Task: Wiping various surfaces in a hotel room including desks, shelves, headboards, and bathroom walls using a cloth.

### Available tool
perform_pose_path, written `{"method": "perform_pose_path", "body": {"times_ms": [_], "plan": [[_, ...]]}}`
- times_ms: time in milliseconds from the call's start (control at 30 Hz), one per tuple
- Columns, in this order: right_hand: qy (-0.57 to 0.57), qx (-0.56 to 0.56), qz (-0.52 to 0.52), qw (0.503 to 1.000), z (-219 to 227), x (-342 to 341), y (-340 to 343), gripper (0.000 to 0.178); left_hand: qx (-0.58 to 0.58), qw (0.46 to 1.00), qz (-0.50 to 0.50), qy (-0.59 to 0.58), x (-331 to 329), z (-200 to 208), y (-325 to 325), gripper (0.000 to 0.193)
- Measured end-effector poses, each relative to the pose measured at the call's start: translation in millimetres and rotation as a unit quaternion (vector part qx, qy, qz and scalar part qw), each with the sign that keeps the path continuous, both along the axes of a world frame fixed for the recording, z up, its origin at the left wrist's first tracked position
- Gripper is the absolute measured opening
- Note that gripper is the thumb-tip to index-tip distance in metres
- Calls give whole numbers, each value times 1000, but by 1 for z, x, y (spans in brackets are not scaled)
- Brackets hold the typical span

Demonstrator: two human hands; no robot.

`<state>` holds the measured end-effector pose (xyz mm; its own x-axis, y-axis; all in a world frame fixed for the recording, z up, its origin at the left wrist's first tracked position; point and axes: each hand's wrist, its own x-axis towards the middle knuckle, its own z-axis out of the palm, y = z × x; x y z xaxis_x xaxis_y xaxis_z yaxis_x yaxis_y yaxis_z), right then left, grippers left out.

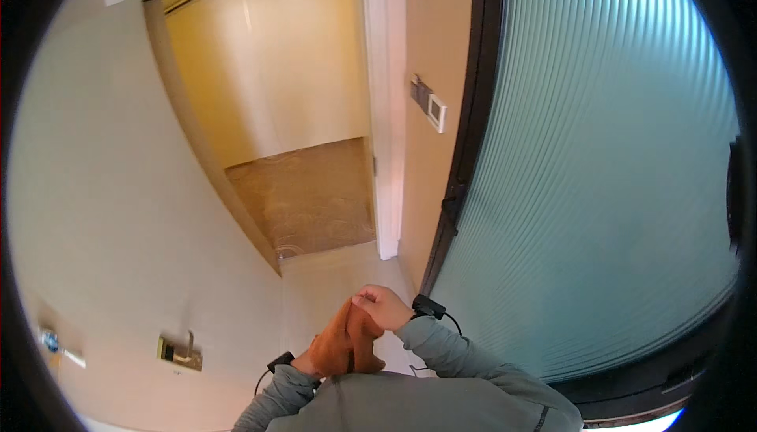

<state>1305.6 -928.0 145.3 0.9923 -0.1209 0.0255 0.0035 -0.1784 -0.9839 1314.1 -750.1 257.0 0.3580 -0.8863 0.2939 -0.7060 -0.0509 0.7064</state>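
An orange-brown cloth (347, 344) hangs in loose folds in front of my body, over the grey top I wear. My right hand (383, 307) is closed in a pinch on the cloth's upper edge. From the lower left, my left hand (309, 362) reaches into or under the cloth, which covers its fingers. Whether those fingers grip the fabric is hidden. Each wrist carries a small black device with a cable, the right one (428, 306) showing most clearly.
Ahead is a doorway with a white frame (385, 117) and a brown patterned floor (315, 195) beyond. A ribbed glass panel (599, 195) in a black frame stands at right, beside a wall switch (437, 112). On the left, a pale surface bears a metal handle (186, 351).
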Motion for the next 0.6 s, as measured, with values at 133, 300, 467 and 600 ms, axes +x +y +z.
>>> {"method": "perform_pose_path", "body": {"times_ms": [133, 300, 467, 600], "plan": [[-1, -12, -82, 997, 0, 14, -61, 24, 25, 972, -110, 207, 60, -20, -55, 59], [-57, -3, -257, 965, 17, 19, -110, 28, 57, 899, -211, 379, 147, -72, -123, 55], [-85, -91, -421, 898, 58, 27, -114, 30, 109, 837, -310, 437, 231, -118, -193, 52], [-58, -378, -564, 732, 78, 72, -128, 35, 166, 778, -388, 465, 302, -149, -255, 49]]}}
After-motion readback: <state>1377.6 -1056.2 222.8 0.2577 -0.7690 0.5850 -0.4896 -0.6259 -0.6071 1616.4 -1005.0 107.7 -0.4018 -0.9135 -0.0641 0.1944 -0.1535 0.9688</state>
